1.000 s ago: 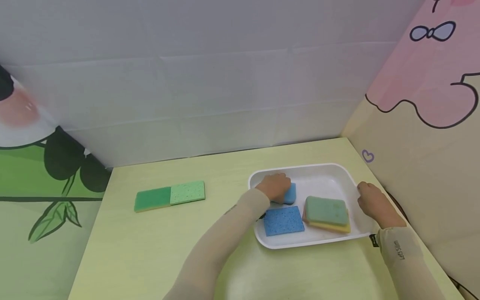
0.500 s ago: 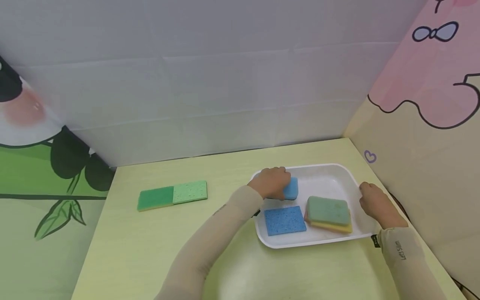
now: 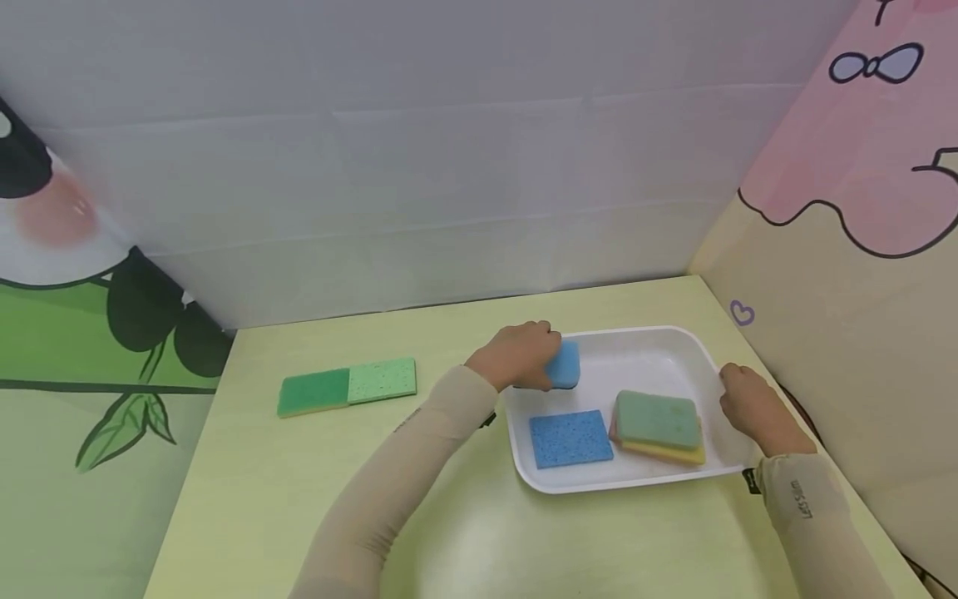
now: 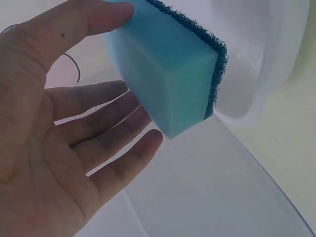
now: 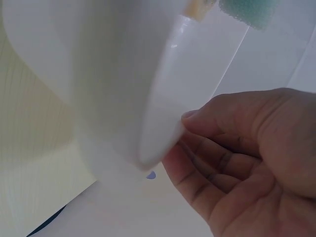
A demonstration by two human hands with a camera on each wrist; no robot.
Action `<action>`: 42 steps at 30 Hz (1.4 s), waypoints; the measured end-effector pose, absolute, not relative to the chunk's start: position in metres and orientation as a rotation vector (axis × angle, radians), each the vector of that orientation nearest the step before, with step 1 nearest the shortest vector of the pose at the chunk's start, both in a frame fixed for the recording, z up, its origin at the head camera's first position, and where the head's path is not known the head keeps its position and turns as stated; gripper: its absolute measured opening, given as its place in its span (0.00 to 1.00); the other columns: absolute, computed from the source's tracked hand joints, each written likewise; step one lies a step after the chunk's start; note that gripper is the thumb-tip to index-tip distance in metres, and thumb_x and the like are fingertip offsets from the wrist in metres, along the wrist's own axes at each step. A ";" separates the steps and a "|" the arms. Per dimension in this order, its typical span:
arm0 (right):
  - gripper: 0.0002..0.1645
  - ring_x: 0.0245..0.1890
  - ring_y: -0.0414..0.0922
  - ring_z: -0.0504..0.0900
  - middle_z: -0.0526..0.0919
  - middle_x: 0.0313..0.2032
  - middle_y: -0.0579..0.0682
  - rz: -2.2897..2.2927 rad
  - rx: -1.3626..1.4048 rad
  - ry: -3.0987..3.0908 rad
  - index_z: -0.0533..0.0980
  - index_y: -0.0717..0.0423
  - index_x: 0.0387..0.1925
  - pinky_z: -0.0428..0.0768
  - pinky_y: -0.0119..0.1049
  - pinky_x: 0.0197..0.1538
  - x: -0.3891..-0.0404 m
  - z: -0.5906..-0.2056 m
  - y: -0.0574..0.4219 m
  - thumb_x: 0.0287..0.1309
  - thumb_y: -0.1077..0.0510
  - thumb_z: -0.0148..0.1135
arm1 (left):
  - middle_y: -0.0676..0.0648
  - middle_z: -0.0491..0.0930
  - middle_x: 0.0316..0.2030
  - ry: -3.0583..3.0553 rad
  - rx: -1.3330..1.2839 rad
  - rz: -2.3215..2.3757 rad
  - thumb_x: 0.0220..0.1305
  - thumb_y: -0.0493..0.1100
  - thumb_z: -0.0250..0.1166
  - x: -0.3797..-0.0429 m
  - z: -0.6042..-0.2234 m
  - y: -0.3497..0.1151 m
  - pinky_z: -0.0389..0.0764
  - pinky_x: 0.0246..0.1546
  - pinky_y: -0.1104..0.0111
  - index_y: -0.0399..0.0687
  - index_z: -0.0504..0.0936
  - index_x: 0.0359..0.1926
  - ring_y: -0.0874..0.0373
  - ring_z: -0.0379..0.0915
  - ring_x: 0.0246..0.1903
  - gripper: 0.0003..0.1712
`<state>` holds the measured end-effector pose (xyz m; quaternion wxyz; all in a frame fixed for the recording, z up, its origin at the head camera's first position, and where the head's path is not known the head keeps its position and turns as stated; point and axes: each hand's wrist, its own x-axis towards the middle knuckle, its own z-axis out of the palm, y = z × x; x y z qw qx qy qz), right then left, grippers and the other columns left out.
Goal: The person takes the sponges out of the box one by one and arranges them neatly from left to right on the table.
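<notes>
Tray (image 3: 624, 362) on table (image 3: 247, 499), right side. Inside: sponge stack (image 3: 657, 420), single sponge (image 3: 571, 439) left of it. Sponge pair (image 3: 347, 388) left of tray.

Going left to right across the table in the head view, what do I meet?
Dark green sponge, light green sponge, left hand, sponge stack, right hand. Omitted for overlap: held blue sponge, speckled blue sponge, white tray.

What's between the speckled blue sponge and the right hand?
A sponge stack, green on top with yellow showing beneath, then the side of the white tray that the right hand pinches. Head view shows it.
</notes>
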<state>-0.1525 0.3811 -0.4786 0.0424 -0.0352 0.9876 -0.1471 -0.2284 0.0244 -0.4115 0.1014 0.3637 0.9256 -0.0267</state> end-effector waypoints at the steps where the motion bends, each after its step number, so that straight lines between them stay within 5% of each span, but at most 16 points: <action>1: 0.13 0.33 0.64 0.77 0.73 0.35 0.71 -0.450 -0.105 3.020 0.67 0.80 0.43 0.77 0.58 0.36 -0.152 -0.479 0.381 0.56 0.74 0.49 | 0.47 0.77 0.50 2.736 1.072 -0.072 0.56 0.59 0.73 -0.229 -0.411 0.022 0.80 0.47 0.63 0.43 0.77 0.61 0.57 0.74 0.45 0.37; 42: 0.12 0.35 0.66 0.77 0.73 0.35 0.73 -0.438 -0.124 3.034 0.67 0.81 0.42 0.75 0.60 0.37 -0.154 -0.482 0.382 0.55 0.74 0.49 | 0.39 0.74 0.57 2.787 0.720 0.150 0.59 0.51 0.72 -0.254 -0.438 -0.118 0.77 0.52 0.53 0.37 0.71 0.65 0.47 0.73 0.54 0.38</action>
